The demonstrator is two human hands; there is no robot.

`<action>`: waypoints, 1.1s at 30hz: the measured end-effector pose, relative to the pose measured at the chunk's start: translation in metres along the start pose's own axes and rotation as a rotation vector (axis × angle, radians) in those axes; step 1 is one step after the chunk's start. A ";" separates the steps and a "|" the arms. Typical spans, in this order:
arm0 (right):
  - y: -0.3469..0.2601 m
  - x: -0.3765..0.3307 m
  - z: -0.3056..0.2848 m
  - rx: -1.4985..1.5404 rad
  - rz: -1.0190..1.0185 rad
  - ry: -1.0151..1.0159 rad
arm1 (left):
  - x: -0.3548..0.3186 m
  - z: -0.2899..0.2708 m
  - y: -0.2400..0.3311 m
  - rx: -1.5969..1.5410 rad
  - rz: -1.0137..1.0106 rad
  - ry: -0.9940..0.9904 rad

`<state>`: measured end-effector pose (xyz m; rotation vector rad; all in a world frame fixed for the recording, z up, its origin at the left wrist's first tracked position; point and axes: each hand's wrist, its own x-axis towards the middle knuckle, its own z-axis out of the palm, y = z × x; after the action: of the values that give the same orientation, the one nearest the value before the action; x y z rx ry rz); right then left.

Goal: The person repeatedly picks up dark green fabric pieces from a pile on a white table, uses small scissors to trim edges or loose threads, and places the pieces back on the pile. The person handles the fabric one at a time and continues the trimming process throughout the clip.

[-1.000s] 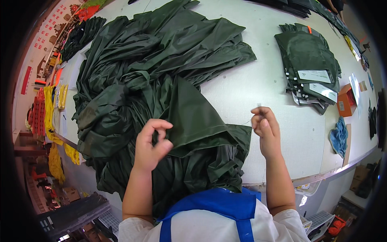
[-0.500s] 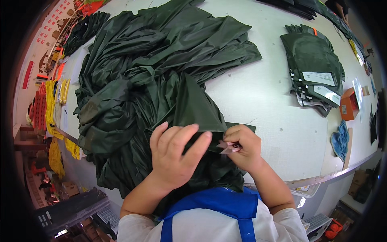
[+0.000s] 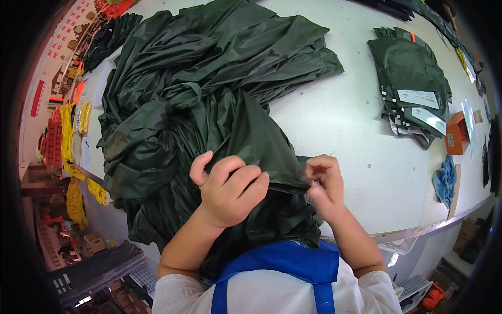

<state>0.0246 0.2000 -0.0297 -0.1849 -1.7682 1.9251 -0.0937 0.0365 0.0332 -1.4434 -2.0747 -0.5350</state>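
A dark green waterproof-looking garment lies heaped before me, and its lower edge is drawn up between my hands. My left hand has its fingers curled over that edge and grips the cloth; the thumb is hidden. At the right corner of the edge is my right hand, fingers and thumb drawn together, their tips smeared by motion. A small pair of metal thread snips is in it, now mostly hidden, with only a faint glint between the fingertips.
Folded dark green garments with white labels are stacked at the right on the white table. Beyond them sit an orange box and a crumpled blue cloth. Yellow pieces hang at the left. The table's near edge curves behind my right forearm.
My right hand has turned, and the snips that showed plainly before are now mostly hidden. The left fingers have curled tighter. The cloth edge has shifted right at its corner and lies flatter.
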 end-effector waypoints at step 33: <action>-0.026 0.002 0.030 -0.297 0.129 -0.071 | -0.030 0.003 -0.003 -0.036 -0.021 0.119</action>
<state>0.0169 0.1750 0.0002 -0.3459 -2.1321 1.7641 -0.0887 0.0158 0.0112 -1.3774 -1.9978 -0.6537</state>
